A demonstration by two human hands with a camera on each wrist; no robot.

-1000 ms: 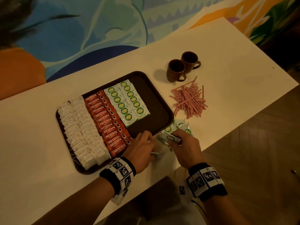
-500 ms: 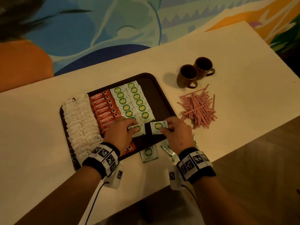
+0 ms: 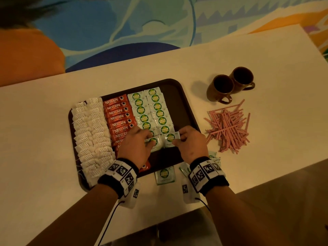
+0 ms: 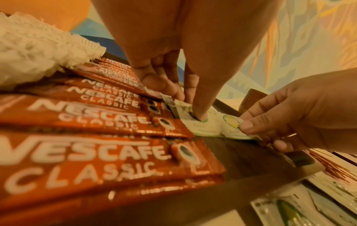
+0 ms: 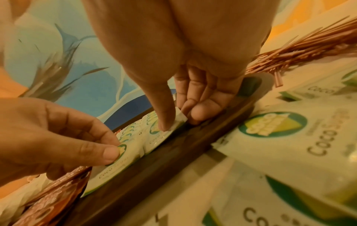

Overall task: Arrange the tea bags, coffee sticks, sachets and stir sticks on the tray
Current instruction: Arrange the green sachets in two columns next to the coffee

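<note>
— Since a second ago, we bring both hands from the tabletop edge onto the tray [image 3: 184,96]. Our left hand [image 3: 136,146] pinches one sachet [image 3: 155,142], our right hand [image 3: 190,144] another [image 3: 170,138], side by side at the near end of the sachet rows.

— So the rows grow. Spare sachets [image 3: 164,175] lie just off the tray's near rim; the stir sticks [image 3: 227,126] wait right of the tray.
</note>
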